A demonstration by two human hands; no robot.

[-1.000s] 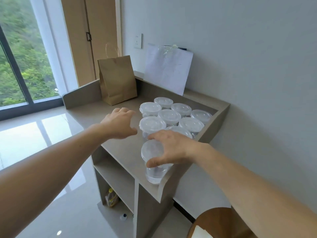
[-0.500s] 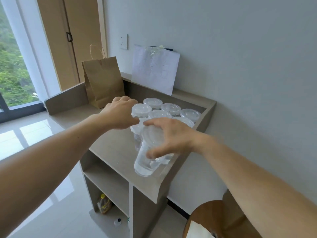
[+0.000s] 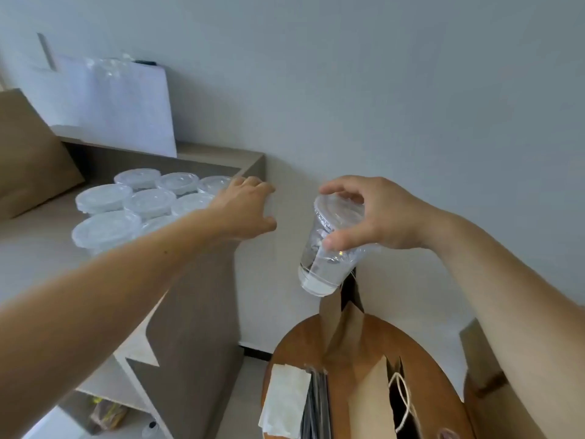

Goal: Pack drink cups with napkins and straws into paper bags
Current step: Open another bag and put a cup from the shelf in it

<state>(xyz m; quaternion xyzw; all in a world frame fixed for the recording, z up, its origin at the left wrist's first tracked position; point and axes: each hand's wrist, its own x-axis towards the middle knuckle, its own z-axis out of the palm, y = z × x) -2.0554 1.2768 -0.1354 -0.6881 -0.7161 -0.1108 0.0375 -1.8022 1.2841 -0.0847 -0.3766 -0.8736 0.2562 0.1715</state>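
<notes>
cup (image 3: pixel 327 261) tilted, R hand (image 3: pixel 386 217) fingers (image 3: pixel 340 185) round top

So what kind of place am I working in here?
Probably a makeshift drink-packing corner in a plain room: lidded cups grouped on a shelf unit, open paper bags on a round wooden table, right hand holding one cup.

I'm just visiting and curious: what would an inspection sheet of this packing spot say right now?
Surface: grey counter with raised rim; round wooden table beside it.
Job's things: lidded cups grouped on the counter; one tilted cup held above an open paper bag; second bag and napkins on the table.
Clutter: white sheet leaning against the wall.
Grips: right hand grips the tilted cup near its lid; left hand relaxed, holding nothing, by the counter's edge.
Cables: nothing seen.
Surroundings: plain grey wall; open shelves under the counter.
</notes>
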